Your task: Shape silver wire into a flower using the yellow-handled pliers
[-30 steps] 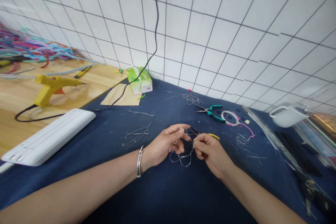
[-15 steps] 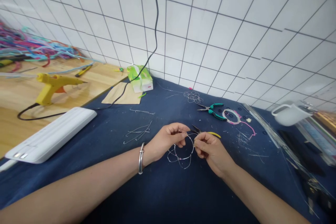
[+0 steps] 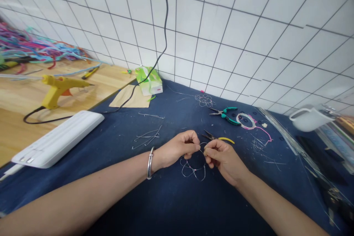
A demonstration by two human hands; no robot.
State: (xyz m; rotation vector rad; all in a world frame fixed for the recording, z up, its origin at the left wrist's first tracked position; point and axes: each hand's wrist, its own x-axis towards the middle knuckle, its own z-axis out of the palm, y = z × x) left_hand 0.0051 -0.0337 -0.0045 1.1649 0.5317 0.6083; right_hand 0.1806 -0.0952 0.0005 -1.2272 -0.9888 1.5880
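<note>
Between my hands hangs a thin silver wire bent into several loops [image 3: 194,170], with small pinkish spots on it. My left hand [image 3: 181,148], with a silver bangle [image 3: 150,163] on the wrist, pinches the wire from the left. Opposite it, my right hand [image 3: 221,156] is closed at thumb and fingertips on the wire; a small tan bit shows at its fingertips. Just behind the right hand lie yellow-handled pliers [image 3: 226,140], partly hidden by it. Farther back are teal-handled pliers [image 3: 225,113] with their jaws apart.
A tangle of looped wire [image 3: 204,100] lies by the wall. Bent wire pieces [image 3: 146,137] rest left of my hands. Around them are a white power strip [image 3: 59,138], a yellow glue gun [image 3: 56,90], a tissue pack [image 3: 149,81], a ring-shaped spool [image 3: 245,121] and a white mug [image 3: 309,118].
My hands have come slightly closer at the fingertips, and the wire loops hang a little lower and turned. The whole view has shifted slightly.
</note>
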